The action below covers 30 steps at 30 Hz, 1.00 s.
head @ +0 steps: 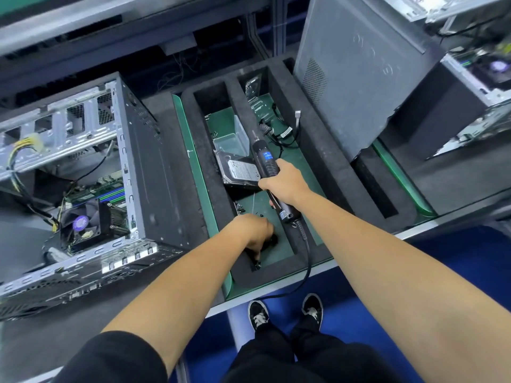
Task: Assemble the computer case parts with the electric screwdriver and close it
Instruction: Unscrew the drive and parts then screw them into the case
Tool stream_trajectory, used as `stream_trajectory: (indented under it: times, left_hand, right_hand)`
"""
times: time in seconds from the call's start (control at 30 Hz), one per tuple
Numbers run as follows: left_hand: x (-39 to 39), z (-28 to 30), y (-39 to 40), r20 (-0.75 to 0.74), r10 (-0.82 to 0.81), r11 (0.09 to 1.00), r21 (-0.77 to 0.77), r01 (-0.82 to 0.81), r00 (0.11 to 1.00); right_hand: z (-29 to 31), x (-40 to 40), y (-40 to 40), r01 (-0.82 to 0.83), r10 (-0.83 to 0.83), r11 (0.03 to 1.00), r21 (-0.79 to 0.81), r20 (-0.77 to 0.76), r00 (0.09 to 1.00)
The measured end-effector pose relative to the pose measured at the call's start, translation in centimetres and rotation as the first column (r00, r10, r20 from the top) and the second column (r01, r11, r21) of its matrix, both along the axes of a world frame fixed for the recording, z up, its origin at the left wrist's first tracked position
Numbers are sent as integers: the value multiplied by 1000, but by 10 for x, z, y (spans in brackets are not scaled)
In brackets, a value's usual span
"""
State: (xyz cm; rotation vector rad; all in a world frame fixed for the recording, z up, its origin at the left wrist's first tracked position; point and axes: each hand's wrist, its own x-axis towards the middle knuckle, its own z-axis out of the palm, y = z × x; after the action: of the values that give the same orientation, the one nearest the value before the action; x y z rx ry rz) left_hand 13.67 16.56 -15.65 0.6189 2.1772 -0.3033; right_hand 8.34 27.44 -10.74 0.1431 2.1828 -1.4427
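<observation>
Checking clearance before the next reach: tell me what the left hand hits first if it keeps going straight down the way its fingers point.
The left hand points down into the foam tray's near compartment; its fingers would likely first meet the small black screws on the green mat. Depth is unclear; they may already touch.

Bright even light; edges warped, slightly blurred.

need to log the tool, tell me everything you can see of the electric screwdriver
The electric screwdriver is a slim black, pen-shaped tool with a blue label on its body and a thin metal bit at the far end. The right hand grips it around the middle, holding it tilted over the foam tray, bit pointing away from the person. A black cord leaves its near end and hangs over the table edge.
</observation>
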Motion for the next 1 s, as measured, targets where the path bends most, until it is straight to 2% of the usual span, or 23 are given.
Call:
stream_trajectory:
  times: [0.1,0.2,0.33,0.7,0.87,1.0]
  left_hand:
    - [7,-3,6,9,-114,993,-9,114,993]
    - [13,-10,10,-61,-201,980,-10,201,978]
    - [19,-13,12,-109,-254,967,-17,253,961]
    - [29,-9,16,-216,-189,982,-37,186,958]
    - [39,-8,21,-293,-109,994,-46,100,950]
    - [43,-7,24,-291,-54,998,-39,45,955]
  right_hand:
    - [0,-2,0,7,-7,1000,-22,8,1000]
    - [-1,-2,1,-1,1,1000,-2,4,1000]
    - [-1,-2,0,1,-1,1000,-12,10,1000]
    - [0,-1,1,4,-4,999,-40,25,1000]
    - [-1,-2,1,-4,5,999,-33,18,1000]
    - [-1,-2,1,-8,9,1000,-16,11,1000]
